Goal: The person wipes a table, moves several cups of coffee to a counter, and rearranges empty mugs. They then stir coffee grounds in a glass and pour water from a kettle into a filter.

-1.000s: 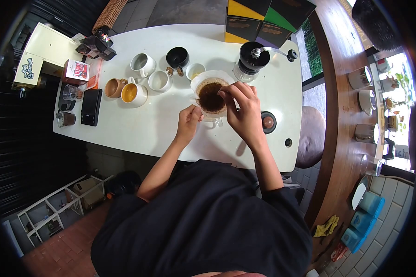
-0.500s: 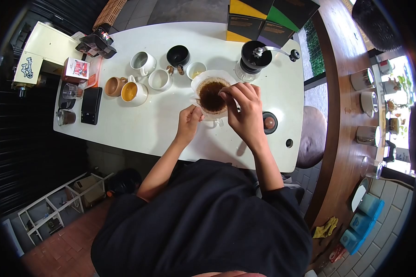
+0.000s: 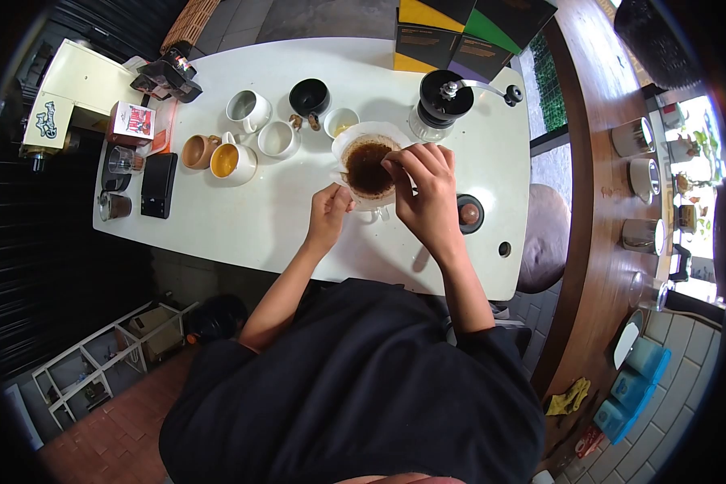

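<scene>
A white paper filter (image 3: 340, 146) with dark wet coffee grounds (image 3: 368, 167) inside sits in a dripper near the table's middle. My left hand (image 3: 329, 216) is closed at the near left side of the dripper, its fingers pinched at the lower edge. My right hand (image 3: 424, 189) is at the right rim, thumb and fingers pinched together over the grounds; what lies between them is too small to make out. Below the dripper a bit of clear glass (image 3: 381, 214) shows. A black round lid with a brown knob (image 3: 469, 214) lies right of my right hand.
On the white table (image 3: 282, 234) stand a hand grinder (image 3: 442, 105), a black cup (image 3: 310, 97), white cups (image 3: 278, 139), a yellow-lined mug (image 3: 232, 164), a brown cup (image 3: 198, 152) and a black scale (image 3: 159, 185). Black boxes (image 3: 427, 44) stand at the back.
</scene>
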Demonstrator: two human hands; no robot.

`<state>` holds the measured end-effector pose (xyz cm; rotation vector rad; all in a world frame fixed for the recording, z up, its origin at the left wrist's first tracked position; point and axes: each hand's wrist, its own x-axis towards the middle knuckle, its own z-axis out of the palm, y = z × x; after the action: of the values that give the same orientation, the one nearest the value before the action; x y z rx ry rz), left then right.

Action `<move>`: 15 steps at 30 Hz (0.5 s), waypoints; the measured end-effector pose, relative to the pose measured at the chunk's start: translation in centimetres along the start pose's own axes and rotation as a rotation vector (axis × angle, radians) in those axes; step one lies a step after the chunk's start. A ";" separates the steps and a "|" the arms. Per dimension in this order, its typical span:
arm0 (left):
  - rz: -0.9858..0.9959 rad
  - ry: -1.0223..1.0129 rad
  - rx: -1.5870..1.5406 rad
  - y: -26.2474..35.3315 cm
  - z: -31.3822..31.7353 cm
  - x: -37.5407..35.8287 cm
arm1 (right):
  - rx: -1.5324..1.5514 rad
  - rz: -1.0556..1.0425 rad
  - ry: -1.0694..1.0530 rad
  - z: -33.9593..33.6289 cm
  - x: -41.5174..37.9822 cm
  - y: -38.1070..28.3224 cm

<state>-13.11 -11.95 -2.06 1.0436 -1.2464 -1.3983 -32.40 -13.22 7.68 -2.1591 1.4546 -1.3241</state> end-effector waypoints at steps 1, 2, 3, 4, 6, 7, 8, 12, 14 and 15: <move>0.002 0.000 -0.002 0.3 0.2 0.0 | -0.033 -0.017 0.019 0.0 0.1 0.1; -0.001 0.004 -0.013 0.5 0.4 0.0 | -0.034 -0.020 0.019 -0.1 0.1 0.0; -0.005 0.008 -0.023 0.6 0.4 0.0 | 0.005 -0.007 -0.007 -0.1 0.1 0.0; -0.003 0.009 -0.024 0.5 0.2 0.0 | 0.044 0.007 -0.033 -0.1 0.0 -0.1; 0.017 -0.027 -0.005 0.1 -0.1 0.0 | 0.035 0.002 -0.017 -0.2 0.1 -0.3; 0.018 -0.027 -0.007 0.0 -0.1 0.0 | 0.027 -0.003 0.001 -0.2 0.2 -0.3; 0.011 -0.028 -0.010 -0.1 -0.2 0.0 | 0.026 -0.005 0.000 -0.2 0.2 -0.3; -0.015 -0.040 0.072 -0.6 -0.7 0.2 | 0.024 -0.002 -0.029 -0.3 0.0 -0.4; -0.011 -0.040 0.080 -0.7 -0.8 0.1 | 0.051 0.022 -0.029 -0.3 0.2 -0.5; -0.008 -0.042 0.087 -0.7 -0.8 0.1 | 0.017 -0.001 -0.003 -0.3 0.2 -0.6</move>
<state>-12.39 -12.17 -2.89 1.0843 -1.3451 -1.3883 -32.20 -13.06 8.34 -2.1513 1.4363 -1.3274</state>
